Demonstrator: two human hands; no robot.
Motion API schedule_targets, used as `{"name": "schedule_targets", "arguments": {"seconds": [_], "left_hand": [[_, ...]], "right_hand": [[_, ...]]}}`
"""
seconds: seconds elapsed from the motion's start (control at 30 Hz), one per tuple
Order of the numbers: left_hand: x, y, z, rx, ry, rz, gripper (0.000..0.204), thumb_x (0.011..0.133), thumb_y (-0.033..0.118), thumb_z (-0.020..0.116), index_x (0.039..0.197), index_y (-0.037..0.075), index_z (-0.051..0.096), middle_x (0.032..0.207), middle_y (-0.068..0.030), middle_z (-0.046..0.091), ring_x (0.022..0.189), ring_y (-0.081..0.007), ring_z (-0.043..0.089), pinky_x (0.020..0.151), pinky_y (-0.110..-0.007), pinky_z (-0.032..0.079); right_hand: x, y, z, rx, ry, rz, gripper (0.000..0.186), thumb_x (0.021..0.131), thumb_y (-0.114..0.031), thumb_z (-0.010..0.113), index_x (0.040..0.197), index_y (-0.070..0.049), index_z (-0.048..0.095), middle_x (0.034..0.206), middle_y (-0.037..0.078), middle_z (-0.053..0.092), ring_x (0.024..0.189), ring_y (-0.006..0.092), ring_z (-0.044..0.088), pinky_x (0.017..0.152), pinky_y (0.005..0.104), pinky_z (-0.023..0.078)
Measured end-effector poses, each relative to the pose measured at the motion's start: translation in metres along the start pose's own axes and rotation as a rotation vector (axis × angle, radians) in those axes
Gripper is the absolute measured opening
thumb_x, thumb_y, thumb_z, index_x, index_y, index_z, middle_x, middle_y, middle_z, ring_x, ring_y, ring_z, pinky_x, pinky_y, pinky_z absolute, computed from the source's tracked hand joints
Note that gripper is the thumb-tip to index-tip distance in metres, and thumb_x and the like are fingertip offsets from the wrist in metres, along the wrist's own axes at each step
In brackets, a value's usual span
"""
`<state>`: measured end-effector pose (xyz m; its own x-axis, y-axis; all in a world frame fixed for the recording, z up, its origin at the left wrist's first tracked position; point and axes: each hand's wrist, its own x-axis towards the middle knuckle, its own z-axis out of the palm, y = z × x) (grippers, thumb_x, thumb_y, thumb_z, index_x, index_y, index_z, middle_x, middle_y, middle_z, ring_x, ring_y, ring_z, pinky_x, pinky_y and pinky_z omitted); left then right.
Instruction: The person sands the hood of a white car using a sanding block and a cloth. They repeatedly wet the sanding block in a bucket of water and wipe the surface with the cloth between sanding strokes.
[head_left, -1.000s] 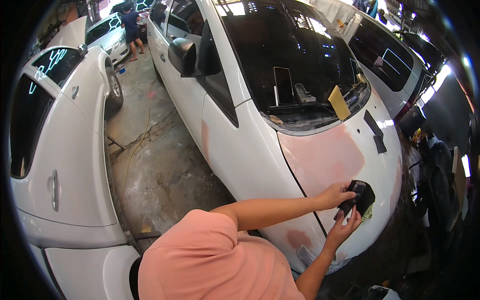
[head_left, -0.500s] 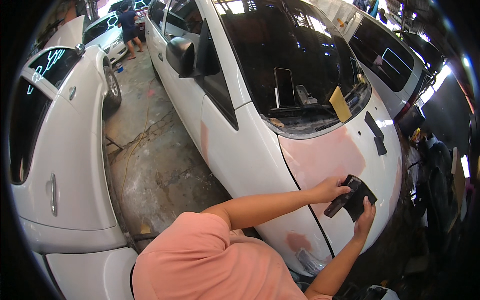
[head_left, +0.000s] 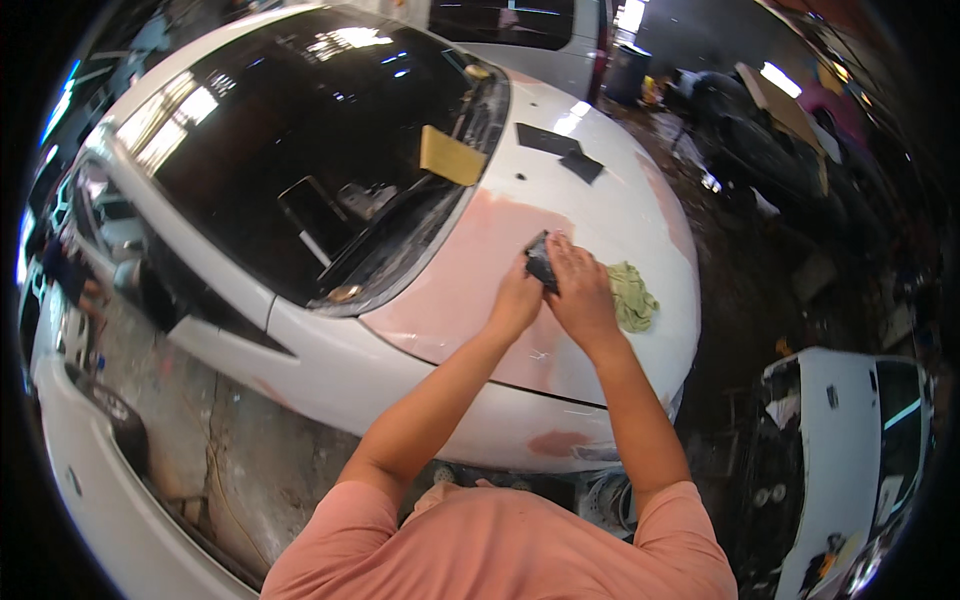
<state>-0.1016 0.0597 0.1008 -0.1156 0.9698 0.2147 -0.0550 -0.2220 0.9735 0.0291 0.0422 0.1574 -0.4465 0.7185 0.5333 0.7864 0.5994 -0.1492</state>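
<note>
Both of my hands meet over the white car hood (head_left: 640,220), at the edge of its pink filler patch (head_left: 470,270). Between them is a small dark sanding block (head_left: 540,262) with black sandpaper about it. My left hand (head_left: 516,300) grips the block's near side. The fingers of my right hand (head_left: 580,288) close over its right side; my hands hide much of it. Whether the block touches the hood, I cannot tell. Right of my right hand lies a crumpled green cloth (head_left: 632,298).
Black sandpaper sheets (head_left: 547,138) lie farther up the hood. A yellow pad (head_left: 450,155) and a phone (head_left: 314,212) rest at the windshield's base. Another white car (head_left: 110,490) stands at the left, and a white vehicle body part (head_left: 835,430) at the right.
My view has turned to the right. The sandpaper sheet, spread out from the block before, is now folded in close to it, and my hands have come together around both.
</note>
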Motion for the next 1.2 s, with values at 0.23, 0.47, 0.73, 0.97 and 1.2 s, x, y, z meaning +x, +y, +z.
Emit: {"name": "schedule_targets", "arguments": {"seconds": [0.23,0.47,0.73,0.97,1.2], "left_hand": [[0.049,0.011,-0.102,0.442,-0.094,-0.053,0.056,0.101,0.018,0.063,0.151,-0.003,0.049,0.13,-0.0209,0.068,0.121,-0.0284,0.064,0.104,-0.04,0.049],[0.085,0.07,0.042,0.89,-0.592,0.347,0.066,0.098,0.035,0.069,0.154,0.007,0.049,0.154,-0.0272,0.05,0.142,-0.0396,0.049,0.116,-0.051,0.041],[0.126,-0.053,0.174,1.316,-1.315,0.279,0.128,0.065,0.08,0.08,0.169,0.036,0.02,0.177,-0.0182,-0.002,0.159,-0.0525,-0.004,0.116,-0.083,0.014],[0.138,-0.093,0.161,1.015,-1.256,0.404,0.061,0.08,0.044,0.081,0.129,0.011,0.066,0.136,-0.0197,0.062,0.133,-0.0443,0.055,0.109,-0.057,0.047],[0.214,0.045,0.082,0.504,-0.779,0.084,0.054,0.081,0.019,0.076,0.134,0.012,0.067,0.105,-0.0101,0.076,0.091,-0.019,0.071,0.084,-0.033,0.057]], "right_hand": [[0.04,0.01,0.084,0.269,-0.012,0.275,0.056,0.095,-0.011,0.069,0.148,-0.003,0.053,0.142,0.015,0.061,0.118,0.0412,0.064,0.1,0.0492,0.053],[0.065,0.063,0.192,-0.439,0.059,0.292,0.034,0.1,-0.02,0.058,0.131,-0.015,0.069,0.131,0.009,0.066,0.122,0.0347,0.062,0.101,0.0539,0.049],[0.091,0.009,0.182,0.025,0.084,0.491,0.037,0.094,-0.018,0.064,0.131,-0.016,0.07,0.131,0.005,0.067,0.123,0.0291,0.057,0.1,0.053,0.045],[0.089,0.013,0.187,0.121,-0.052,0.324,0.039,0.097,-0.022,0.063,0.136,-0.018,0.068,0.142,0.003,0.063,0.127,0.0313,0.055,0.102,0.0564,0.044],[0.102,0.149,0.219,0.041,-0.149,0.076,0.043,0.094,-0.012,0.056,0.135,-0.018,0.068,0.146,0.006,0.061,0.132,0.0311,0.056,0.109,0.0541,0.043]]}}
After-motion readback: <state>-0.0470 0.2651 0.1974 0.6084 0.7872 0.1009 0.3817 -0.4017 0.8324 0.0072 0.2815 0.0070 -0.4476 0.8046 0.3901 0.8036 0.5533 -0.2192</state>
